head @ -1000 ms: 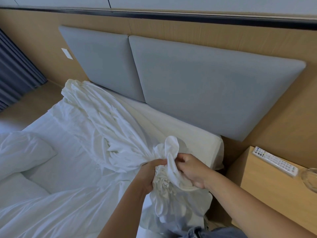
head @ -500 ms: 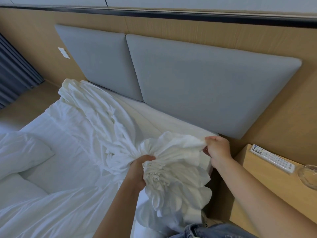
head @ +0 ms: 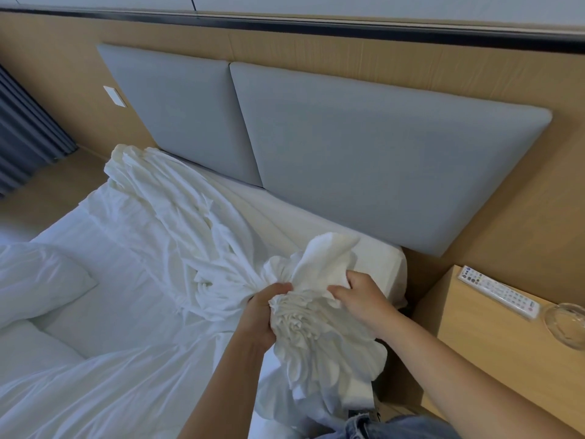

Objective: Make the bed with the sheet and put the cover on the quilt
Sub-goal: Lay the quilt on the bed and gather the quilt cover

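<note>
A white cover (head: 177,210) lies crumpled in a long ridge across the bed, from the far corner to the near right corner. Its gathered end (head: 313,331) bunches in folds over the mattress corner (head: 389,264). My left hand (head: 262,315) grips the bunched folds from the left. My right hand (head: 357,293) pinches a loose flap of the same cover just to the right. A white sheet (head: 110,312) covers the mattress beneath. At the left lies a puffy white quilt (head: 34,280).
Two grey padded headboard panels (head: 380,153) stand against the wooden wall. A wooden nightstand (head: 493,353) at the right carries a white remote (head: 500,293) and a glass ashtray (head: 566,324). Dark curtains (head: 22,137) hang at the far left.
My right hand had pulled a flap of the cover out to the right, then came back beside my left hand and took hold again. The left hand kept its grip.
</note>
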A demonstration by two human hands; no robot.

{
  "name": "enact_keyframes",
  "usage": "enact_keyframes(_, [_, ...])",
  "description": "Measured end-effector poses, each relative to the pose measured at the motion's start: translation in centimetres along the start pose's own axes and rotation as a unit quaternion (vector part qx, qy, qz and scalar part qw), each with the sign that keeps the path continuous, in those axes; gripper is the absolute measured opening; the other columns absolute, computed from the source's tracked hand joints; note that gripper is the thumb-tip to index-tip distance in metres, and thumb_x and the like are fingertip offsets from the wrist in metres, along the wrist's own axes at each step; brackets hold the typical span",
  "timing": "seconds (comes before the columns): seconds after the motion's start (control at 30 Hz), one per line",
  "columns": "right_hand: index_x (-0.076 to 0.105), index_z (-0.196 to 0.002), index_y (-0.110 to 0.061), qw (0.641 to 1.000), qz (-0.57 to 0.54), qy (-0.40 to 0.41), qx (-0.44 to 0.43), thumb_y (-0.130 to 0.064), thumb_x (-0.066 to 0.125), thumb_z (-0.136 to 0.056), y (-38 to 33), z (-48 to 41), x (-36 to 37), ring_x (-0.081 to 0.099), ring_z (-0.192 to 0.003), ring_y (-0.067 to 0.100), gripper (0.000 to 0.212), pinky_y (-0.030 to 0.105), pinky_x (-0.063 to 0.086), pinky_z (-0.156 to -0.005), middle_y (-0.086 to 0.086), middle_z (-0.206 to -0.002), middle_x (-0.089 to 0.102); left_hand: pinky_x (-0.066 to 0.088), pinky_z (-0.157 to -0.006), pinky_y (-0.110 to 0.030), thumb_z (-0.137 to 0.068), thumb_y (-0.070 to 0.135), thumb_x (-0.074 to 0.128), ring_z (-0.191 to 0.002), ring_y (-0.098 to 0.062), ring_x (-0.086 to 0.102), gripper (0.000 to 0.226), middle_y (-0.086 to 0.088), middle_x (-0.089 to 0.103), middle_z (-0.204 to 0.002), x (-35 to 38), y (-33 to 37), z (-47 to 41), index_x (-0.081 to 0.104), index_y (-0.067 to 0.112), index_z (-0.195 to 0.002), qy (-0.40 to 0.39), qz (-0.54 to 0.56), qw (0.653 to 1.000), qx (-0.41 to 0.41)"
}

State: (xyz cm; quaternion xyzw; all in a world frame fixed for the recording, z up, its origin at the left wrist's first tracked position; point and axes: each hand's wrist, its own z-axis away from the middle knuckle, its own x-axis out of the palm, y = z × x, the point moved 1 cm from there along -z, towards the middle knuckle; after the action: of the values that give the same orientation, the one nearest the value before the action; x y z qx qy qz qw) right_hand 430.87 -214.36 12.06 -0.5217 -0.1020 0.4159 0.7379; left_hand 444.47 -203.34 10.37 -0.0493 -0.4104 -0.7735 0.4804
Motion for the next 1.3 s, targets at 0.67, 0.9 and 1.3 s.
enact_keyframes(0.67, [0.062, -0.112, -0.011, 0.994, -0.008, -0.094, 0.053, -0.063, 0.063, -0.075, -8.1, -6.1, -3.6, 0.067, -0.087, 0.013, 0.063, 0.025, 0.052, -0.073, 0.0, -0.103, 0.07, 0.054, -0.072, -0.028, -0.088, 0.041, 0.057, -0.071, -0.021, 0.068, 0.036, -0.01, 0.071, -0.072, 11.7, 8.0, -5.8, 0.067, 0.007, -0.088, -0.003, -0.19, 0.981, -0.027])
enact_keyframes(0.9, [0.064, -0.102, -0.019, 0.976, 0.147, -0.078, -0.143, -0.027, 0.07, -0.074, -19.7, -10.8, -12.3, 0.068, -0.082, 0.021, 0.03, 0.037, 0.055, -0.072, 0.006, -0.095, 0.07, 0.044, -0.092, -0.04, -0.089, 0.052, 0.044, -0.096, -0.028, 0.062, 0.054, -0.015, 0.066, -0.102, 20.8, 17.3, -6.0, 0.065, 0.004, -0.105, -0.113, -0.058, 0.986, 0.108])
enact_keyframes(1.3, [0.064, -0.113, -0.018, 0.923, 0.093, -0.361, 0.095, -0.02, 0.079, -0.074, 1.0, -9.0, -2.3, 0.068, -0.099, 0.015, 0.042, 0.036, 0.053, -0.091, 0.0, -0.105, 0.072, 0.043, -0.102, -0.042, -0.076, 0.055, 0.052, -0.114, -0.026, 0.06, 0.065, -0.01, 0.066, -0.12, 6.8, -5.2, -6.1, 0.06, 0.014, -0.125, 0.072, 0.139, 0.988, -0.013])
